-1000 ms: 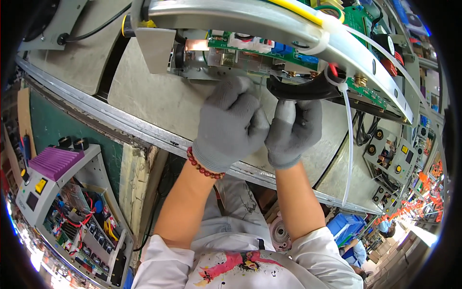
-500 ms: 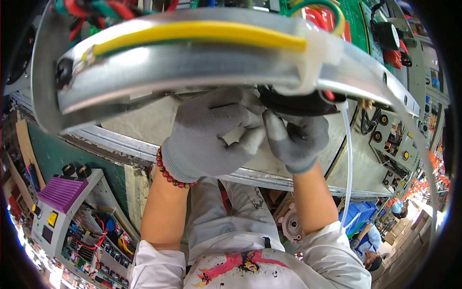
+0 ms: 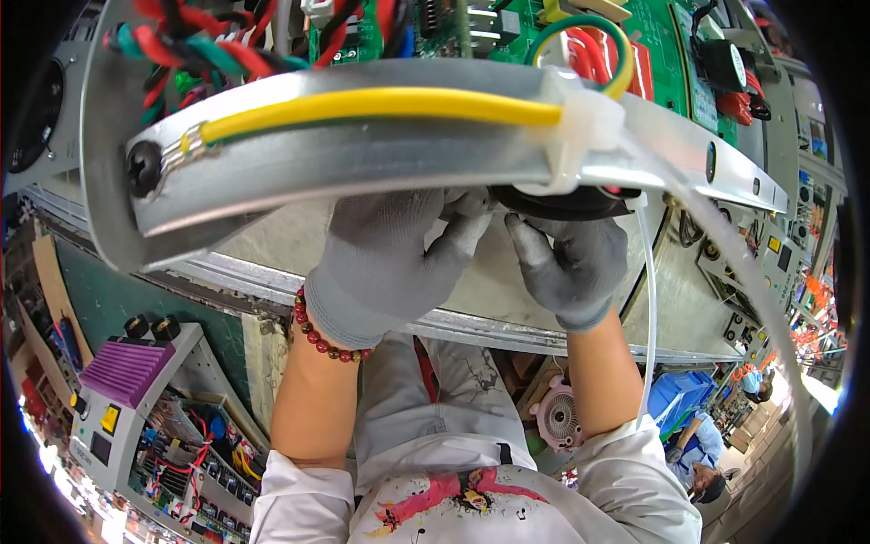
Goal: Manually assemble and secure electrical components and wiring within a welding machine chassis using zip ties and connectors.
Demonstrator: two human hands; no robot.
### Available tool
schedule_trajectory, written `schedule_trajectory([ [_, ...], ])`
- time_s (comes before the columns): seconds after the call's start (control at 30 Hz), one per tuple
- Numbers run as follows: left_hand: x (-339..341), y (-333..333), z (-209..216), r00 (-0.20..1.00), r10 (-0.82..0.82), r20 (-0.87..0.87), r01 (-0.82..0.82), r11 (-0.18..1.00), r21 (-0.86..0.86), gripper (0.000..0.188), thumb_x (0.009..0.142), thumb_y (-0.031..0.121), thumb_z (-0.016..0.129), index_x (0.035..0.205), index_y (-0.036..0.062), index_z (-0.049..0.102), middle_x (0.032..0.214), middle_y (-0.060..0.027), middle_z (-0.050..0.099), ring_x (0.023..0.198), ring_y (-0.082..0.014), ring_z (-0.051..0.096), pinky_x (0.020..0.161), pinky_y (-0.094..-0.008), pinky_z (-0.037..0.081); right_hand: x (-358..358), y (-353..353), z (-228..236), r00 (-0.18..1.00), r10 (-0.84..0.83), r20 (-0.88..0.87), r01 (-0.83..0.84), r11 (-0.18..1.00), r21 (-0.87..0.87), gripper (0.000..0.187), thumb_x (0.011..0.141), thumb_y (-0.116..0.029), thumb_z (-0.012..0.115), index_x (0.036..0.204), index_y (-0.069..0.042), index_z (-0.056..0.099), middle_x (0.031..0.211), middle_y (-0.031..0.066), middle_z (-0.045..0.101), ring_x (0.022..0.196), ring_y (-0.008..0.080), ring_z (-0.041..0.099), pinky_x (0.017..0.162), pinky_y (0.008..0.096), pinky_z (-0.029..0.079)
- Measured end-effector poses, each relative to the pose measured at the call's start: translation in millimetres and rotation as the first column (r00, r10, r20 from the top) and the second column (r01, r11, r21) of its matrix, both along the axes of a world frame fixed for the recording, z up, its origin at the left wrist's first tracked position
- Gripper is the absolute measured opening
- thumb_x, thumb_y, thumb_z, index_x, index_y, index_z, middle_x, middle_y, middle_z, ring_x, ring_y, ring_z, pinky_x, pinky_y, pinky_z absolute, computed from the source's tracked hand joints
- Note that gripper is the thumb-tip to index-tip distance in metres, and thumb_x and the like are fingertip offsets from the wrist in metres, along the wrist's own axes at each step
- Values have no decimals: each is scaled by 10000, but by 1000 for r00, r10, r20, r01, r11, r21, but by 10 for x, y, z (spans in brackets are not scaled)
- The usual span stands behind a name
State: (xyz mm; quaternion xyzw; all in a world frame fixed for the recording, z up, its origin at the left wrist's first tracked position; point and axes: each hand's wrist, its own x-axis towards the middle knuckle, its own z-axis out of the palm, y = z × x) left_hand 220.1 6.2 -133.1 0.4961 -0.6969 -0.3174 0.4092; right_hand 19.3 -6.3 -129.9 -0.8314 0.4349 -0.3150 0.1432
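Both my hands wear grey gloves and work below a curved metal bar (image 3: 381, 150). My left hand (image 3: 385, 258) reaches up behind the bar; its thumb and forefinger come together, but their tips are partly hidden. My right hand (image 3: 575, 267) is bent at the lower edge of a black rounded part (image 3: 562, 204), its thumb near that edge and its other fingertips out of sight. Whatever lies between the fingers of either hand does not show. Along the bar runs a yellow-green wire (image 3: 381, 104), screwed on at the left and held by a white cable tie (image 3: 580, 136).
Behind the bar are green circuit boards (image 3: 666, 54) and twisted red, black and green wires (image 3: 208, 50). A white cord (image 3: 651, 308) hangs beside my right arm. An opened grey device with a purple heatsink (image 3: 127, 372) stands at left. Another person (image 3: 702, 453) is at lower right.
The bar and the parts behind it sit lower in view, showing more boards and wires. My hands have moved apart; before, their thumbs and fingers met near the black part.
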Motion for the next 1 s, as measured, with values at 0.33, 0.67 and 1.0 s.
schedule_trajectory([
  [0.33, -31, -13, 11, 997, 12, -71, -11, 1000, 12, 168, 794, -1, 700, 898, 17, 569, 855, -88, 685, 770, -156, 694, 706, -260, 555, -3, 0, -29, 997, -41, 65, 42, 999, -10, 159, 731, -129, 783, 740, -66, 638, 619, 100, 561, 528, 283, 578, 492, 343, 458],
  [0.67, -71, -21, -12, 991, 15, -130, -17, 1000, -12, 127, 799, 64, 678, 899, 54, 602, 823, -100, 650, 728, -295, 654, 646, -374, 522, 15, -26, 14, 995, -24, 99, 22, 1000, 15, 138, 732, -118, 778, 841, -81, 702, 625, 76, 564, 539, 258, 581, 501, 330, 454],
  [1.0, -66, -15, 64, 996, -6, -84, 7, 1000, 12, 118, 799, 58, 695, 871, 42, 603, 851, -102, 669, 749, -247, 678, 658, -334, 538, -25, -31, -47, 986, -34, 163, 14, 992, 125, 156, 726, -107, 771, 840, -46, 684, 774, 137, 668, 645, 295, 659, 583, 334, 513],
])
